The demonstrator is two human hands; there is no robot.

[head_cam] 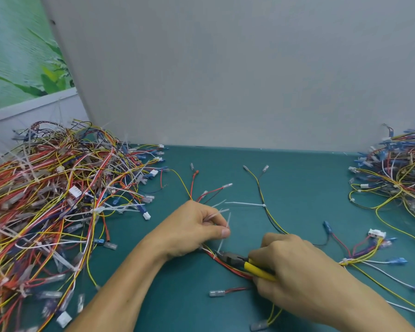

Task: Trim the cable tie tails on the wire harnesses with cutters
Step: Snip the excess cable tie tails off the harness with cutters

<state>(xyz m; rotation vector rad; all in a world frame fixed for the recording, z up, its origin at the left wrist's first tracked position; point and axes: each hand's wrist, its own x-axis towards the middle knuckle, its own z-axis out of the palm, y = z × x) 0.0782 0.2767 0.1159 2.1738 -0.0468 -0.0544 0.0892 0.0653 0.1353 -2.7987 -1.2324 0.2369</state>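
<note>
One wire harness (271,219) of red, yellow and black wires lies spread across the teal table in front of me. My left hand (194,230) pinches a white cable tie tail (225,232) between thumb and fingers and holds several cut tails. My right hand (295,267) grips the yellow-handled cutters (247,263). The cutter jaws sit at the base of that tail, right where the tie wraps the red and yellow wires. Another white tie tail (243,203) sticks out sideways further up the same harness.
A big heap of harnesses with long white tie tails (50,197) fills the left of the table. A second heap of harnesses (398,173) sits at the far right. A grey panel (225,80) stands along the table's back edge. Loose connectors (376,234) lie at right.
</note>
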